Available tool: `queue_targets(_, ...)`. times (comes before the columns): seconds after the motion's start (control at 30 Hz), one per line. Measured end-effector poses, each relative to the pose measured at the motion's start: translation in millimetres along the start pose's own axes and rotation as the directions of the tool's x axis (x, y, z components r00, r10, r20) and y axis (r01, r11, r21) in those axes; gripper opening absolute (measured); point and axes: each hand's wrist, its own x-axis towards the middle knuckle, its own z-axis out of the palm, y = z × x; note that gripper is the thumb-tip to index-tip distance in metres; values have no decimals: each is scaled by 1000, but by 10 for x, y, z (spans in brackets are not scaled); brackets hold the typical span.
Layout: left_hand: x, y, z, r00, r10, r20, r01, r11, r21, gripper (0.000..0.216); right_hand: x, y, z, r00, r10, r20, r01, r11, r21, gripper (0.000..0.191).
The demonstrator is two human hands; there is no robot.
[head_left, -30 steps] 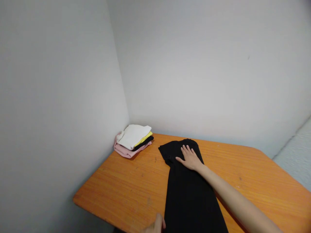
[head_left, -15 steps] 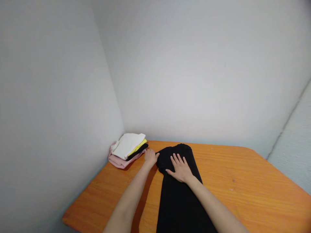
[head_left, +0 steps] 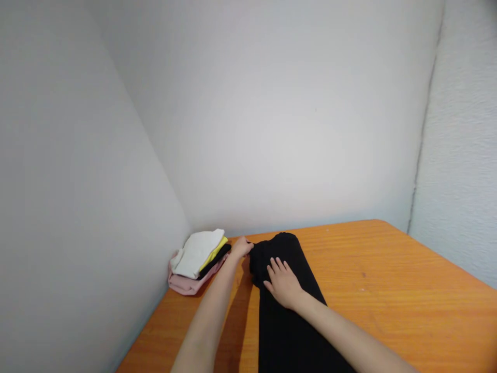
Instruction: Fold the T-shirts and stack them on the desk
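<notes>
Stack of folded clothes (head_left: 198,256) in the corner of the orange tabletop (head_left: 388,290), left hand (head_left: 241,247) pinching the far edge of a black garment (head_left: 289,311), right hand (head_left: 283,283) open, pressing flat on it

I see folded stack (head_left: 198,255) (white/yellow/black/pink) at 9 o'clock corner on orange table (head_left: 388,280); grey walls (head_left: 272,119) 12 o'clock.

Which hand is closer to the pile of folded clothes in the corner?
The left hand: it is just beside the pile of folded clothes, at the black garment's edge. The right hand lies flat on that garment, farther away.
</notes>
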Motion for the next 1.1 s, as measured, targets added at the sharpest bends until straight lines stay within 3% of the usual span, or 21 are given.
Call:
queue_targets(0.1, 58, 250, 112, 997, 68, 22, -66, 997, -46, 29, -283, -293, 52, 999, -23, 36, 21, 998, 56, 74)
queue_targets(0.27, -89, 583, 537, 958, 286, 22, -283, 956, -70, 35, -678, -541, 138, 998, -62, 18, 60, 996, 73, 84)
queue_targets(0.43, -454, 537, 874, 851, 525, 11, -524, 850, 57, 49, -782, -513, 125, 994, -91, -54, 97, 988, 121, 81)
queue_targets(0.6, -616, 481, 1057, 793, 606, 64, -607, 777, 166, 66, -762, -531, 54, 992, -113, -60, 118, 989, 94, 75)
queue_targets(0.7, -561, 510, 1053, 791, 603, 100, -611, 771, 180, 69, -788, -559, -21, 994, -104, -27, 106, 989, 103, 75)
queue_targets(0.8, -444, 487, 898, 787, 608, 104, -616, 769, 172, 59, -918, -584, -97, 994, -110, 16, 107, 983, 151, 77)
queue_targets(0.97, -303, 314, 598, 807, 590, -29, -569, 788, 235, 50, -1264, -608, -192, 968, -226, 109, 189, 943, 272, 85)
queue_targets(1.1, -282, 258, 737, 826, 564, 10, -539, 783, 312, 63, -1368, -592, -158, 949, -283, 138, 239, 933, 269, 89)
